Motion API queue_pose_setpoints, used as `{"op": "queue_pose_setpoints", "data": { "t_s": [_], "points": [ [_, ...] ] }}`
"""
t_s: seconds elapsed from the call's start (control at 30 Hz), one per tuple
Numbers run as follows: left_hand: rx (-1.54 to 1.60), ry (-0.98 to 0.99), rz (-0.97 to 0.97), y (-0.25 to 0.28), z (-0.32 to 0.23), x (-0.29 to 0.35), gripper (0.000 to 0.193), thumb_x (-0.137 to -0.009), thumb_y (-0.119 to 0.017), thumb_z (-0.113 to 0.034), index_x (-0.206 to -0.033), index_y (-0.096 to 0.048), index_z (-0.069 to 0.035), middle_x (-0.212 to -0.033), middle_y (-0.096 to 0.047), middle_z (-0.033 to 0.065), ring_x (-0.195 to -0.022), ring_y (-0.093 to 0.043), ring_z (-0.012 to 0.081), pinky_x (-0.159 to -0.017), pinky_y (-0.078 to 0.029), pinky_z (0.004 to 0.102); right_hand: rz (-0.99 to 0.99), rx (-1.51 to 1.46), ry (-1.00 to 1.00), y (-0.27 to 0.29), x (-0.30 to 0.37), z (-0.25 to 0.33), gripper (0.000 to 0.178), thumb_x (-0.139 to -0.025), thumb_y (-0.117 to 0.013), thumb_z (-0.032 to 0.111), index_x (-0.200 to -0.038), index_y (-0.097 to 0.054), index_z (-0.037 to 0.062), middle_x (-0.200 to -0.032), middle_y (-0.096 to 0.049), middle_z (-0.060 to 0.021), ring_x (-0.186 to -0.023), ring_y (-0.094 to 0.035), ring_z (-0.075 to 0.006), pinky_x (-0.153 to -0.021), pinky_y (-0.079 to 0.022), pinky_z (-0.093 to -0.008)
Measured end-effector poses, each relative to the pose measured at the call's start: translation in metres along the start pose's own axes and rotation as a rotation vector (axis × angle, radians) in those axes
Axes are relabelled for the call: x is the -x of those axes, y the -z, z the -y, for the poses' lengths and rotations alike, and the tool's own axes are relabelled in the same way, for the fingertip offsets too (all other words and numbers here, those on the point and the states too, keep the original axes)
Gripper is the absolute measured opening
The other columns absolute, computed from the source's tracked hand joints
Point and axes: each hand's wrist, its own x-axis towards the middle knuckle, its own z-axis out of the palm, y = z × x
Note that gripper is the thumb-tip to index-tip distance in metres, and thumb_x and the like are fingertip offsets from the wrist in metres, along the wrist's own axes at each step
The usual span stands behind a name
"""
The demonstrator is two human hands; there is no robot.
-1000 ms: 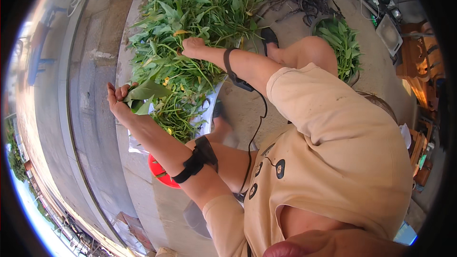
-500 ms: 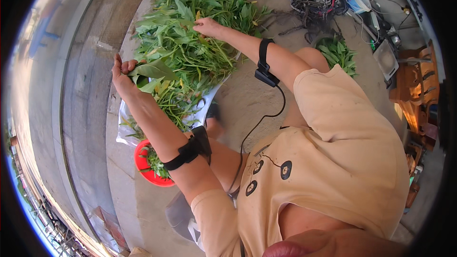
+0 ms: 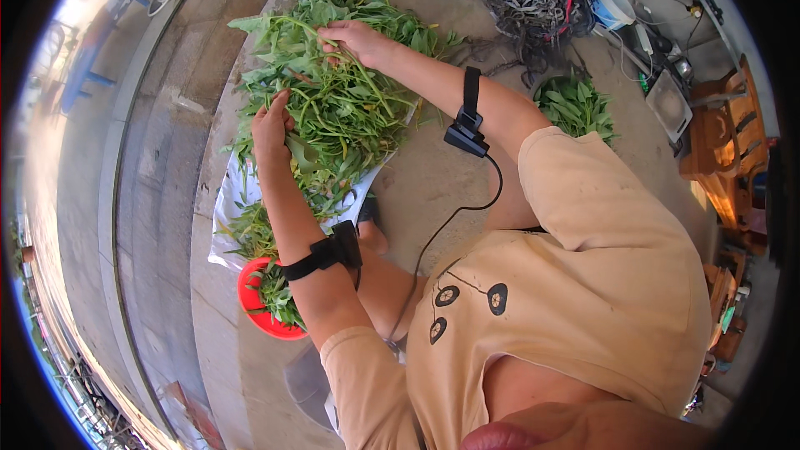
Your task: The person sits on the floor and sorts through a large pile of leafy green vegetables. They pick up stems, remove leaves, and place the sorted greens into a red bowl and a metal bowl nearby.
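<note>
Barely dented it I'd say: left hand (image 3: 271, 127) pinching a stalk at the near edge of the greens (image 3: 333, 108) heaped on the white sheet (image 3: 229, 200), right hand (image 3: 354, 37) gripping stems up top, red bowl (image 3: 254, 304) only part-filled.

green leafy stems (image 3: 342, 108), red basket (image 3: 254, 312), white sheet (image 3: 229, 200)

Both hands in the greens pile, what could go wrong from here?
1. The left hand and right hand both grip tangled stems in the leafy greens pile; pulling may drag extra stalks off the white sheet onto concrete.
2. The cable from the right armband hangs loose and could snag.
</note>
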Motion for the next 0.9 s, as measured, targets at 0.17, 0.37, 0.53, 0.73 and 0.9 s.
{"op": "queue_pose_setpoints", "data": {
  "t_s": [0.17,0.37,0.53,0.73,0.9],
  "points": [
    [-0.13,-0.04,0.041,-0.019,0.004,0.006,0.026,-0.081,-0.075,-0.024,-0.091,-0.066,-0.002,-0.058,-0.044,-0.0036,-0.049,-0.039,0.0083,-0.047,-0.03,0.0246,0.035,0.122,-0.072,-0.009,0.005,0.019,0.021,-0.094,-0.058,0.026,-0.107,-0.063,0.0103,-0.092,-0.061,0.0022,-0.09,-0.058,-0.0095,-0.069,-0.05,-0.0358],
    [-0.005,-0.074,-0.058,-0.016,-0.003,0.0,0.027,-0.083,-0.074,-0.029,-0.081,-0.063,-0.004,-0.057,-0.044,-0.0025,-0.049,-0.039,0.0092,-0.048,-0.03,0.0259,0.029,0.244,-0.103,-0.008,0.015,0.013,0.025,-0.095,-0.057,0.026,-0.113,-0.063,0.0105,-0.093,-0.064,0.0005,-0.091,-0.06,-0.0086,-0.07,-0.048,-0.0284],
    [0.077,-0.078,-0.066,-0.022,0.002,-0.007,0.033,-0.085,-0.072,-0.029,-0.068,-0.053,-0.009,-0.056,-0.043,-0.0014,-0.051,-0.039,0.0106,-0.048,-0.032,0.0269,0.297,0.423,-0.065,-0.022,0.025,0.002,0.027,-0.091,-0.062,0.026,-0.114,-0.066,0.0113,-0.089,-0.065,0.0035,-0.081,-0.06,-0.0049,-0.062,-0.042,-0.0207],
    [0.324,-0.12,-0.055,-0.004,-0.001,-0.014,0.017,-0.087,-0.069,-0.022,-0.086,-0.059,-0.008,-0.061,-0.04,-0.0034,-0.054,-0.038,0.0105,-0.051,-0.042,0.0292,0.105,0.373,-0.155,-0.02,0.046,0.007,0.035,-0.095,-0.055,0.037,-0.115,-0.065,0.0105,-0.1,-0.068,0.0007,-0.084,-0.062,-0.0053,-0.064,-0.042,-0.0207],
    [0.346,-0.136,-0.077,0.006,-0.006,-0.012,0.014,-0.089,-0.065,-0.02,-0.093,-0.06,-0.008,-0.063,-0.037,-0.004,-0.055,-0.036,0.01,-0.052,-0.043,0.0302,0.249,0.573,-0.048,-0.009,0.056,0.014,0.035,-0.096,-0.054,0.035,-0.111,-0.068,0.0055,-0.09,-0.069,-0.0009,-0.085,-0.061,-0.0064,-0.068,-0.044,-0.0235]
  ]
}}
